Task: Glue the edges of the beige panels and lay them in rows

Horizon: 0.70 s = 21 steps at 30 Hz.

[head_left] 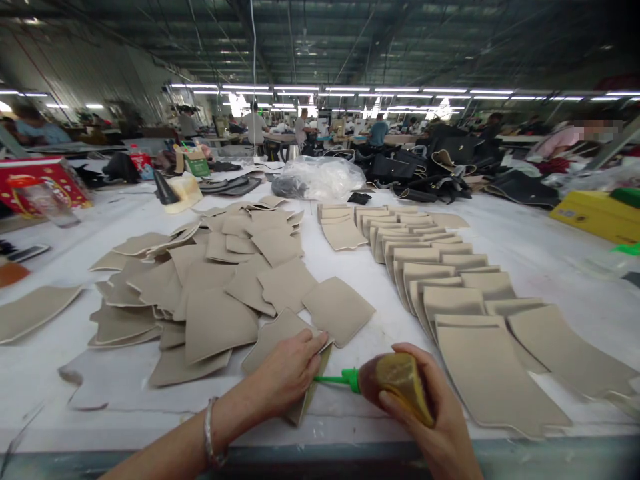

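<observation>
My right hand (443, 427) is wrapped round a squeeze bottle (395, 383) of brownish-yellow liquid, tilted on its side. Its thin green nozzle (345, 379) points left, with the tip at the piece under my left fingers. My left hand (290, 367), a silver bangle at its wrist, is closed on a beige leather-like piece (273, 333) with its near edge turned over. Just beyond lies another flat beige piece (340, 310). A loose heap of similar pieces (220, 323) spreads to the left. On the right, overlapping rows of pieces with folded top edges (490, 367) run away from me.
Clear plastic bags (320, 177) and a pile of black bags (415, 167) lie at the table's far side. A black cone (165, 189) stands back left, near a red box (45, 183). A yellow box (597, 215) sits at right. People work in the background.
</observation>
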Each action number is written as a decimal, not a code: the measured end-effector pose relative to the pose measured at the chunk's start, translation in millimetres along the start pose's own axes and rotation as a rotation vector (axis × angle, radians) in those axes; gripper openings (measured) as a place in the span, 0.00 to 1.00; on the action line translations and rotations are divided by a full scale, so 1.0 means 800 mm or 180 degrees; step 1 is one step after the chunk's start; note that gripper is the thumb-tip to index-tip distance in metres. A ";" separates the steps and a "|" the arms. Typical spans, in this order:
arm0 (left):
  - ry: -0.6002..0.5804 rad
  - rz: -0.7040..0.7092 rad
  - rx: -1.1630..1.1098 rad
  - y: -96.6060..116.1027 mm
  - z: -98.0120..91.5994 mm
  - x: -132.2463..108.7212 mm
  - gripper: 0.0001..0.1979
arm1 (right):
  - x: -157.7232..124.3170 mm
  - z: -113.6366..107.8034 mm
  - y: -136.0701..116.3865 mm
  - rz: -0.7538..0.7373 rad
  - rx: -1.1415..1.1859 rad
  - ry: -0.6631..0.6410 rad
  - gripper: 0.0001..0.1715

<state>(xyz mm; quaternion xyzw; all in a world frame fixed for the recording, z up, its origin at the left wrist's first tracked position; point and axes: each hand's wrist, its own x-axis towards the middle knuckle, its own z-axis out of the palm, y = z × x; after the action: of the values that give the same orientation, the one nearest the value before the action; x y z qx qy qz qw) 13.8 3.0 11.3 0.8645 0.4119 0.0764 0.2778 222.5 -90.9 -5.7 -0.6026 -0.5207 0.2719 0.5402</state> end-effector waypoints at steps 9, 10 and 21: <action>-0.0025 -0.0017 0.0005 0.003 -0.001 0.001 0.19 | 0.014 -0.009 0.003 -0.0774 -0.0686 0.0335 0.25; -0.0027 -0.0014 0.0007 0.004 -0.001 0.001 0.19 | 0.010 -0.009 0.002 -0.0786 -0.0687 0.0261 0.25; 0.0022 -0.0064 -0.0095 0.006 -0.003 0.000 0.19 | 0.013 -0.008 0.003 0.0113 -0.0005 0.0235 0.30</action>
<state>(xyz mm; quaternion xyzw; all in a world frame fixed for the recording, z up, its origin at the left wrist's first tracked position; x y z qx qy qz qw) 16.2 2.0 16.0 0.8558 0.4203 0.0826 0.2900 231.9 -83.2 -3.8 -0.6219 -0.4898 0.2587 0.5536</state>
